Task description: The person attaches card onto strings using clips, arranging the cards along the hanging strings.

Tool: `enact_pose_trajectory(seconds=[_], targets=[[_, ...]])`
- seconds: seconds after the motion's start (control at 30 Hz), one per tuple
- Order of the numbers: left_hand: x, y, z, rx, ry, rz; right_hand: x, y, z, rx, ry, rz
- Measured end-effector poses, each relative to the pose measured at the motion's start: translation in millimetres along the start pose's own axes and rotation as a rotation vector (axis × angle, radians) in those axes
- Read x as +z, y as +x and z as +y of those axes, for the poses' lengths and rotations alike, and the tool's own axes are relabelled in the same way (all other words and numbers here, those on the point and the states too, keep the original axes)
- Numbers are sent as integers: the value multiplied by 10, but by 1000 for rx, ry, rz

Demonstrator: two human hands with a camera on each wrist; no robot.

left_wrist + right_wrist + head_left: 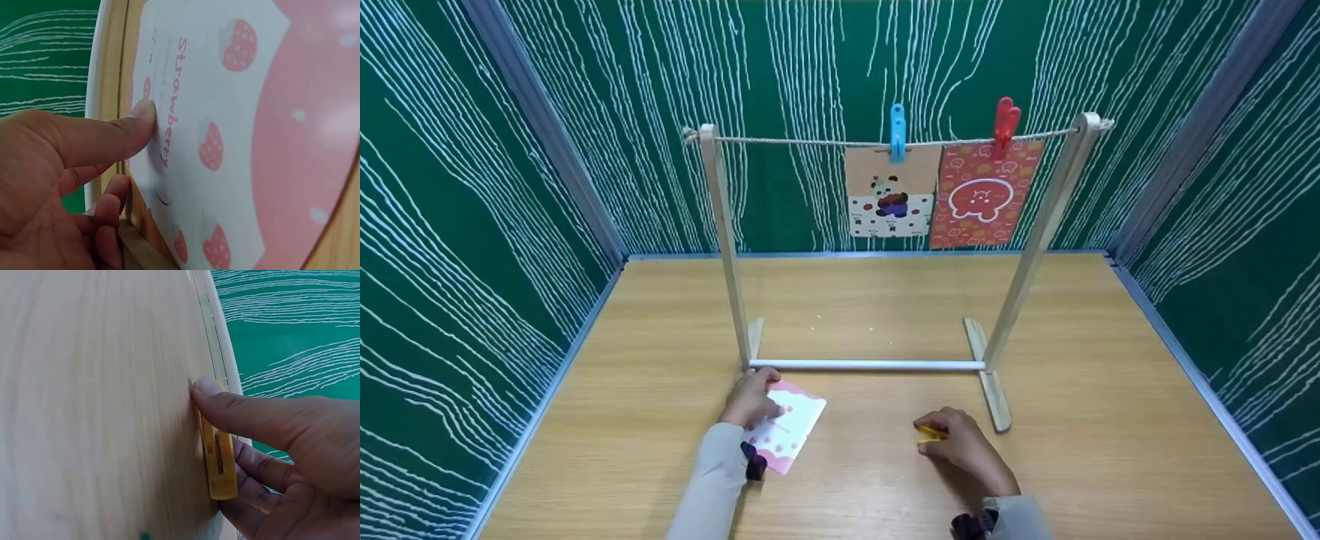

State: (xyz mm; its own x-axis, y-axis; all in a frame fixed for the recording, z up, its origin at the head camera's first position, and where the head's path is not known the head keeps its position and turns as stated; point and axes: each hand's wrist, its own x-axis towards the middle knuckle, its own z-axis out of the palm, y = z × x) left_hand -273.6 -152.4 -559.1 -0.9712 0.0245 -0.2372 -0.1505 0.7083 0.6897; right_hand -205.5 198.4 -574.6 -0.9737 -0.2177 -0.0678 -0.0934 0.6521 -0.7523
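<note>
My left hand grips a pink-and-white strawberry card by its left side, low over the tabletop. In the left wrist view the thumb lies on the printed face of the card, with the other fingers curled by its edge and partly hidden. Further right, a yellow clothespin is pinched between the thumb and fingers of my right hand, close over the wood. Ahead, a blue clothespin holds a panda card on a rope. Beside it hangs a red card from a red clothespin.
The rope runs between two wooden posts, a left post and a right post. A white rod joins them low down. The right foot reaches toward my right hand. Green walls with white lines enclose the table.
</note>
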Motion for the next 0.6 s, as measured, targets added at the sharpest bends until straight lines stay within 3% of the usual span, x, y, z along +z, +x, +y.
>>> enact_pose_trajectory(seconds=[0.43, 0.6], targets=[[-26, -16, 36, 12, -10, -12, -16, 1, -26, 19, -4, -20], [-33, -12, 10, 85, 33, -4, -23, 1, -41, 8, 10, -55]])
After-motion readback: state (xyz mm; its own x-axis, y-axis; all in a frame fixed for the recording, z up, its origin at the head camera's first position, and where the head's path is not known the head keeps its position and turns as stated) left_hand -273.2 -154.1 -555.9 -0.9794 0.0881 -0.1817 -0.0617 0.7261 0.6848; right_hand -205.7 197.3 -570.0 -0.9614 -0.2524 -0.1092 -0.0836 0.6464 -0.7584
